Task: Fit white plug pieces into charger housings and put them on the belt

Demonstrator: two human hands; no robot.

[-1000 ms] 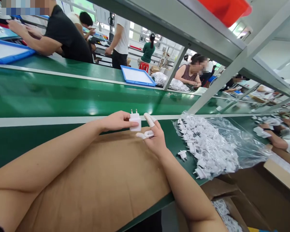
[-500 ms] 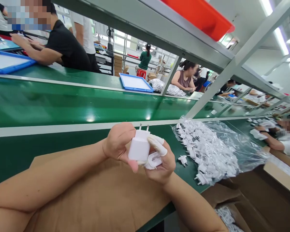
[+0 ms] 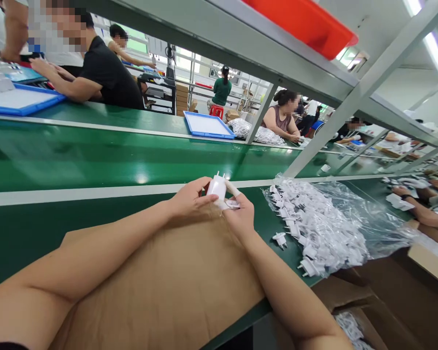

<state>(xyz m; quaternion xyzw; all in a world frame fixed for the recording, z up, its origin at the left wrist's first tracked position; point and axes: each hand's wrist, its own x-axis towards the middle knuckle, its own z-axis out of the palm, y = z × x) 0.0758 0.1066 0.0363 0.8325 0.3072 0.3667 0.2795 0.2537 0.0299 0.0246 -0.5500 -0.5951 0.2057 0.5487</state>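
White charger (image 3: 216, 188): held up between both hands, above the far edge of the cardboard, two metal prongs pointing up and away from the wearer, probably so the pins are clear of the fingers.

Left hand (image 3: 190, 195): fingers pinching the charger, thumb on the near face and the rest round the left side. Looks like the steadying grip to me.

Right hand (image 3: 241, 216): fingers curled onto the other side, one tip along the right edge, another at the lower corner (white covers on those tips, likely to save the plastic from smudges). Some small white bit shows there too, can't tell what it is.

Cardboard sheet (image 3: 160, 287): flat on the green worktop (image 3: 109, 211) under the forearms, I'd guess as padding against scuffs.

Clear plastic bag (image 3: 354, 199): spread right of the hands with a big heap of white plugs (image 3: 321, 228), presumably put there for an easy right-arm reach.

Loose plug (image 3: 279, 240): by itself, just left of the heap.

Carton (image 3: 350, 294): lower right, below the worktop edge, white pieces inside, too cramped to make out.

Blue-rimmed tray (image 3: 212, 136): across the green belt (image 3: 175, 163), well apart from the hands, so likely meant for the folks opposite.
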